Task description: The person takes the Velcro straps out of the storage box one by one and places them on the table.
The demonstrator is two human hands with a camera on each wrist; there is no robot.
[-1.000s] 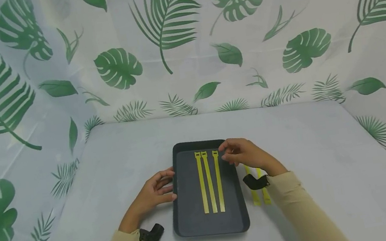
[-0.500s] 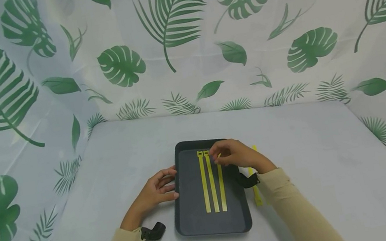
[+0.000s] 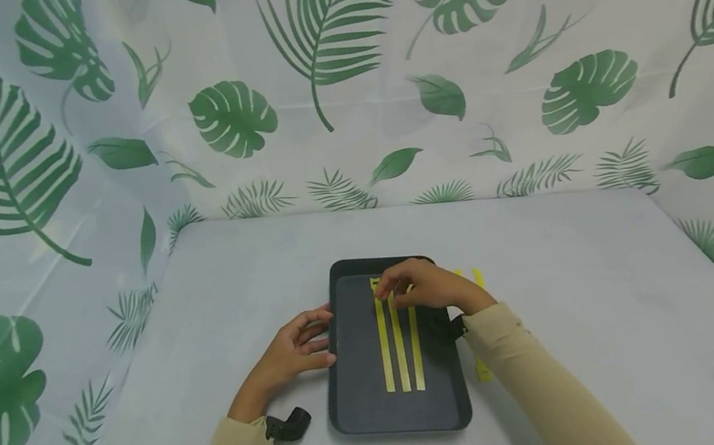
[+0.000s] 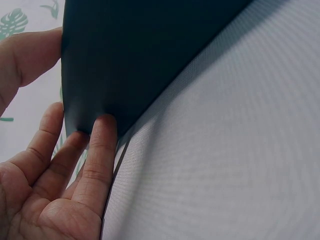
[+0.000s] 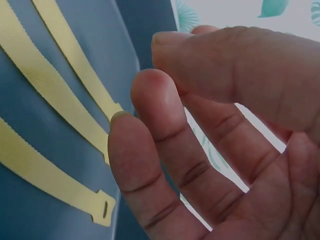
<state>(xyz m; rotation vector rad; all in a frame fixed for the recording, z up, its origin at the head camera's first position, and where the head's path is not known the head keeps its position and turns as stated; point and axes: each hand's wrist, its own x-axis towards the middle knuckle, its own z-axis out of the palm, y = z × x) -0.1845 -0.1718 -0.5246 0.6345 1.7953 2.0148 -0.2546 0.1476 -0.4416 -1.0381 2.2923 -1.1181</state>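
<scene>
Three yellow hook-and-loop cable ties [image 3: 386,356] lie lengthwise, side by side, in a dark grey rectangular tray [image 3: 365,413]. My left hand [image 3: 289,352] is at the tray's left side, its fingertips against the outer wall [image 4: 125,55] in the left wrist view. Over the far ends of the ties hovers my right hand [image 3: 425,285], fingers loosely bent and nothing visible between thumb and fingertips. It covers the heads of some ties in the head view. The right wrist view shows one slotted head [image 5: 104,207] near the fingertips.
More yellow ties [image 3: 483,370] lie on the white table [image 3: 567,283] to the right of the tray, partly hidden by my right forearm. A leaf-printed cloth [image 3: 378,135] rises behind the table and at its sides. Black wrist cameras [image 3: 288,425] are strapped at my cuffs.
My right hand has moved left from the tray's right rim to over the ties' far ends. My left hand stays at the tray's side. The head view has shifted slightly.
</scene>
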